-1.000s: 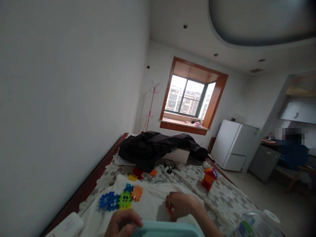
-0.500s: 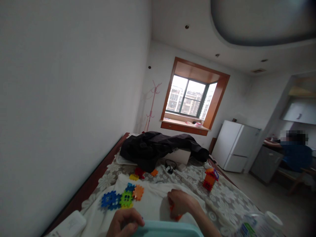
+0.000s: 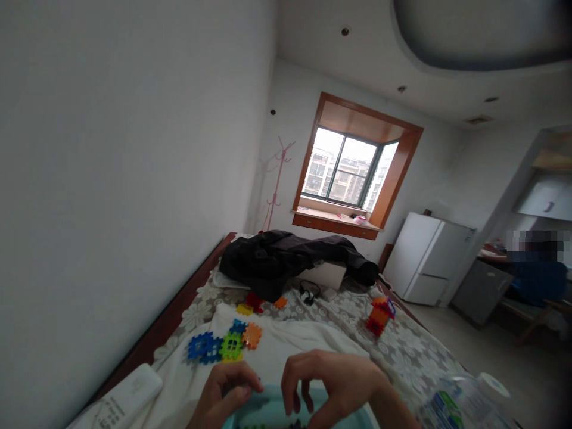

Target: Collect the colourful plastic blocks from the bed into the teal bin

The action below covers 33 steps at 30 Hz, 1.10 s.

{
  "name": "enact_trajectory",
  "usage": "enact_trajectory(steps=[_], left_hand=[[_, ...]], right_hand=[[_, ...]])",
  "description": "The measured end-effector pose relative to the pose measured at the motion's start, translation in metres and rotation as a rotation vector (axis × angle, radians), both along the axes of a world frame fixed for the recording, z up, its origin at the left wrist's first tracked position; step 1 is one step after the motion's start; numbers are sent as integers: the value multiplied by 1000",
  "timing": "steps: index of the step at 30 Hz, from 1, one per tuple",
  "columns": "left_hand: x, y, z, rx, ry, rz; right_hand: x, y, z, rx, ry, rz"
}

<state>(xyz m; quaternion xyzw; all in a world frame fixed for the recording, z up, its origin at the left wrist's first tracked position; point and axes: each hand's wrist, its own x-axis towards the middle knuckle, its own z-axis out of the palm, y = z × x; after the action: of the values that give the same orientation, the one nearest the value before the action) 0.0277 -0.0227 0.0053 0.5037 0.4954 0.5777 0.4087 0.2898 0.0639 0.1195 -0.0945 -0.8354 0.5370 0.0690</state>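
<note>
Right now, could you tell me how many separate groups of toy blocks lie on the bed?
3: a flat cluster just beyond the left hand, loose pieces by the dark coat, and a small built tower to the right. More may be hidden in the tub.

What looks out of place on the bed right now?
A dark jacket lies crumpled across the head of the bed, and flat colourful plastic interlocking blocks are scattered loose over the white cloth. Nothing looks spilled or damaged.
</note>
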Motion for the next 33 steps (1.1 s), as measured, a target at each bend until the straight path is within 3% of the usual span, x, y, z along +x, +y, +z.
enact_trajectory(steps=[3,6,9,11,13,16,21,25,30,33], left_hand=[[1,-2,3,4,-19,-9],[3,-3,5,7,-26,-6],[3,-1,1,5,-19,-19],[2,2,-5,2,-26,-29],[0,5,-11,6,-21,-40],[-1,8,-18,26,2,-67],[1,6,-26,14,-19,-104],[1,6,-30,17,-34,-125],[-2,7,-27,13,-73,-110],[-4,9,-28,6,-92,-103]], right_hand=[[-4,19,-22,-104,78,-79],[-6,57,-58,-159,264,-414],[-16,93,-92,112,195,-752],[-28,111,-107,339,44,-841],[-43,125,-116,505,-104,-851],[-64,145,-118,611,-232,-863],[-90,170,-120,619,-191,-866],[-110,174,-133,629,-120,-869],[-126,170,-145,652,-96,-680],[-127,171,-148,645,-102,-653]])
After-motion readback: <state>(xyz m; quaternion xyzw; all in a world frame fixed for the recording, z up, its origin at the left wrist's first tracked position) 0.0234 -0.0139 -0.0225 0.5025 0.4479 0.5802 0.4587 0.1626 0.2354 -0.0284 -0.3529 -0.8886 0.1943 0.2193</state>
